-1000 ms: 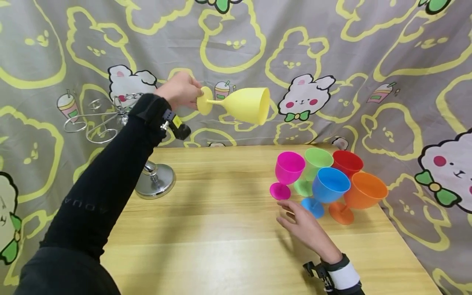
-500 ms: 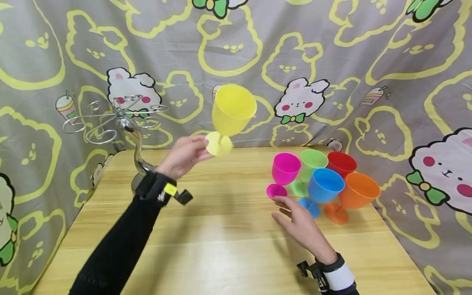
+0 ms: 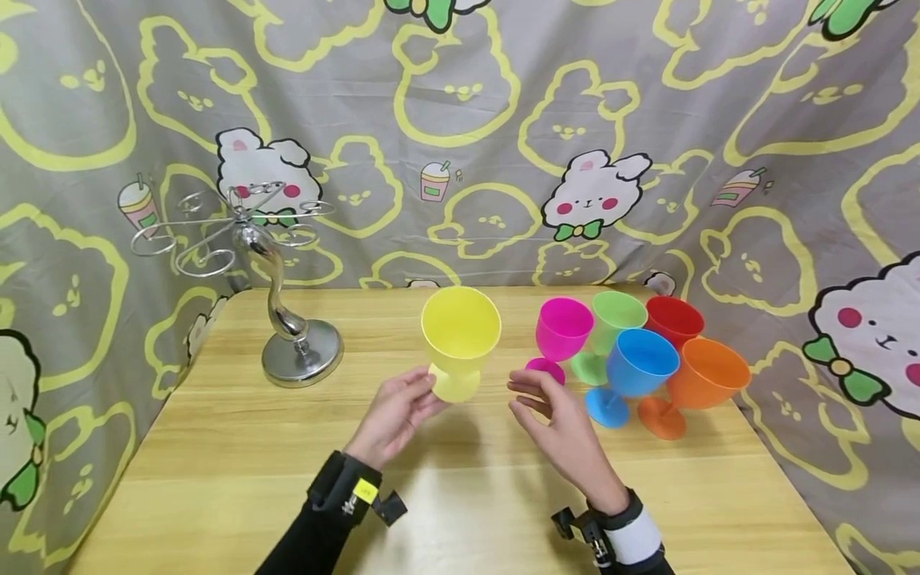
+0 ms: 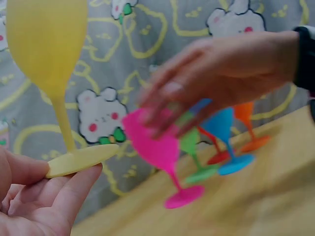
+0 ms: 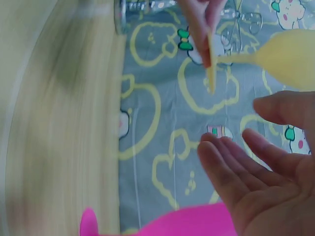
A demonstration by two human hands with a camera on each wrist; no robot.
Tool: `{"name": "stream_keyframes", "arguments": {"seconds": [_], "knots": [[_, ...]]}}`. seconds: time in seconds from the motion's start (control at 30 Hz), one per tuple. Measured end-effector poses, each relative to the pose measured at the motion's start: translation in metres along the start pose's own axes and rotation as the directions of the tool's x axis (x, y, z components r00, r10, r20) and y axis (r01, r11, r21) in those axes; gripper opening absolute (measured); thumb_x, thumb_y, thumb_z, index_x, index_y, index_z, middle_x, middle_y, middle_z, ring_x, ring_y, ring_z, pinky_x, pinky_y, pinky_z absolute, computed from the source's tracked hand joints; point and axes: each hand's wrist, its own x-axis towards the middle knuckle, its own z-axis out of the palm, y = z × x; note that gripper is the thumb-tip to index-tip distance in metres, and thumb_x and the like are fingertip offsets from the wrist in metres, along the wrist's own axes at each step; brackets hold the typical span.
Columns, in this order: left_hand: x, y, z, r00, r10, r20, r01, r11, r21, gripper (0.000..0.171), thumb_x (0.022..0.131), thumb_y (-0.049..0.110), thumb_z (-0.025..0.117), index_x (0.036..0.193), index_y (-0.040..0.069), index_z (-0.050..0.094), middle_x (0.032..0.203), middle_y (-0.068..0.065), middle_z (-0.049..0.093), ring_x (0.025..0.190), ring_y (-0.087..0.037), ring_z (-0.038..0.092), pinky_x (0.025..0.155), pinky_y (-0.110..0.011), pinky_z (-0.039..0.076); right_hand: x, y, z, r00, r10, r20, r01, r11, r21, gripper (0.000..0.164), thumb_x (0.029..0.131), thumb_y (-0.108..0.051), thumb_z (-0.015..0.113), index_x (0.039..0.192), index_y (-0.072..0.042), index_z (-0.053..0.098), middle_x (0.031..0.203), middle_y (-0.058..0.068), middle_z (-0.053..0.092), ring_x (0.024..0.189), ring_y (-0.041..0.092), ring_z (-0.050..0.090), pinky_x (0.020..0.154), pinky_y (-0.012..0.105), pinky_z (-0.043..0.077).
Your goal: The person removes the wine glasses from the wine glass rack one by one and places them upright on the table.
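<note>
Thumb and fingers of my left hand (image 3: 395, 415) pinch the round foot of a yellow plastic goblet (image 3: 460, 327), which stands upright above the middle of the table. In the left wrist view the thumb lies on top of the goblet's foot (image 4: 81, 160) and fingers lie beneath it. My right hand (image 3: 568, 435) hovers to the right of the yellow goblet, fingers loosely bent and holding nothing; the right wrist view shows its palm side bare. Just behind it is a pink goblet (image 3: 565, 329), partly covered by that hand in the left wrist view.
Beside the pink goblet stand green (image 3: 620, 311), red (image 3: 676, 316), blue (image 3: 643, 362) and orange (image 3: 711, 373) goblets, close together on the wooden table (image 3: 180, 479). At the left stands a chrome rack (image 3: 276, 295) with looped wire arms. A patterned curtain (image 3: 489, 96) hangs behind.
My left hand has come down and toward me from near the rack, turning the yellow goblet from sideways to upright. My right hand has shifted slightly left.
</note>
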Motion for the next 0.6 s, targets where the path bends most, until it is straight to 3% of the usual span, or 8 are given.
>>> {"name": "stream_keyframes", "arguments": {"seconds": [0.17, 0.4, 0.6], "knots": [[-0.009, -0.030, 0.001, 1.000, 0.009, 0.021, -0.008, 0.999, -0.039, 0.042, 0.097, 0.005, 0.041, 0.136, -0.009, 0.033, 0.130, -0.026, 0.048, 0.115, -0.028, 0.054, 0.096, -0.033, 0.042, 0.002, -0.015, 0.015, 0.999, -0.042, -0.005, 0.042, 0.997, 0.063, 0.044, 0.084, -0.004, 0.066, 0.124, -0.005, 0.050, 0.116, 0.014, 0.060, 0.107, 0.027, 0.059, 0.089, 0.040, 0.049], [-0.019, -0.056, 0.004, 1.000, -0.001, -0.011, 0.000, 0.995, -0.101, 0.046, 0.097, 0.006, 0.042, 0.138, -0.010, 0.028, 0.129, -0.028, 0.047, 0.116, -0.030, 0.053, 0.095, -0.034, 0.044, 0.002, -0.010, 0.037, 0.995, -0.098, -0.016, 0.099, 0.992, 0.079, 0.039, 0.082, -0.003, 0.067, 0.119, -0.008, 0.056, 0.111, 0.007, 0.063, 0.106, 0.026, 0.060, 0.084, 0.037, 0.052], [-0.022, -0.071, 0.007, 0.999, 0.021, -0.037, -0.025, 0.991, -0.131, 0.046, 0.096, 0.007, 0.044, 0.136, -0.011, 0.029, 0.128, -0.028, 0.047, 0.115, -0.031, 0.053, 0.095, -0.036, 0.044, 0.002, -0.007, 0.049, 0.995, -0.058, -0.081, 0.064, 0.995, 0.075, 0.031, 0.081, -0.005, 0.069, 0.110, -0.009, 0.063, 0.105, 0.006, 0.066, 0.101, 0.024, 0.063, 0.078, 0.033, 0.055]]}}
